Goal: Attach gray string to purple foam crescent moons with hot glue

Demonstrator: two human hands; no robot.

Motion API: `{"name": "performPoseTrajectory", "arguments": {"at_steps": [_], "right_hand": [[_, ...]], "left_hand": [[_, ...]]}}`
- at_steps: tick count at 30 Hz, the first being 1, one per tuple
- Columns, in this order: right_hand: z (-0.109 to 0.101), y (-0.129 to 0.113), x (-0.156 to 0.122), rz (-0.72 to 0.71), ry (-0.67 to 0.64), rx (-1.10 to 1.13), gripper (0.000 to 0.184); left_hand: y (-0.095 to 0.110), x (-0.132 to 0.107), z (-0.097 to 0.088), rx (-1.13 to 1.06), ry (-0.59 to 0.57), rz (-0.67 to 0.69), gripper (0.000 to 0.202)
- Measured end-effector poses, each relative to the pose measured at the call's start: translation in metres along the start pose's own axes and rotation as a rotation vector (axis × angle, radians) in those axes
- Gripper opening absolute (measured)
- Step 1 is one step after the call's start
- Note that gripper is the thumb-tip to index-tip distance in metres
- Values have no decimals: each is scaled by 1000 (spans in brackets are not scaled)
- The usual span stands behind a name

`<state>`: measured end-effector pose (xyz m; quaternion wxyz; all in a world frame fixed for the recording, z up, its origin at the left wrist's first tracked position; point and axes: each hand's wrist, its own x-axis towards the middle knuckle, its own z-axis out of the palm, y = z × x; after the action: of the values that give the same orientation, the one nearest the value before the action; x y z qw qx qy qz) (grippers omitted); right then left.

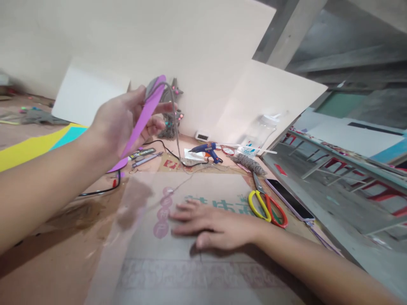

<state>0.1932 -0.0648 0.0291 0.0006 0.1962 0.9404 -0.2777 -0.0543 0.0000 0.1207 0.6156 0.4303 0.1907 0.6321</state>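
Observation:
My left hand (117, 120) is raised above the table. It grips a thin purple sheet (143, 114), seen almost edge-on, with a small grey piece (151, 88) pressed against its top between thumb and fingers. A grey cord (175, 114) loops from there over the sheet and hangs down. My right hand (210, 222) is open, lying palm down with fingers spread on a translucent plastic bag (143, 248) with green and pink print. A thin strand of yarn (187, 180) trails across the bag's far part. Scissors (260, 199) with yellow and red handles lie beyond my right wrist.
A blue glue gun (205, 149) rests behind the bag, with a utility knife (141, 153) to its left. A wound grey yarn bundle (251, 164), a phone (289, 199) and a clear bottle (259, 133) stand or lie at right. Yellow sheets (38, 146) lie left.

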Motion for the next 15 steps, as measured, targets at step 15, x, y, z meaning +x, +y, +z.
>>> {"name": "performPoseTrajectory", "arguments": {"at_steps": [15], "right_hand": [[-9, 77, 14, 405, 364, -331, 58]], "left_hand": [[-74, -5, -14, 197, -48, -417, 30]]}}
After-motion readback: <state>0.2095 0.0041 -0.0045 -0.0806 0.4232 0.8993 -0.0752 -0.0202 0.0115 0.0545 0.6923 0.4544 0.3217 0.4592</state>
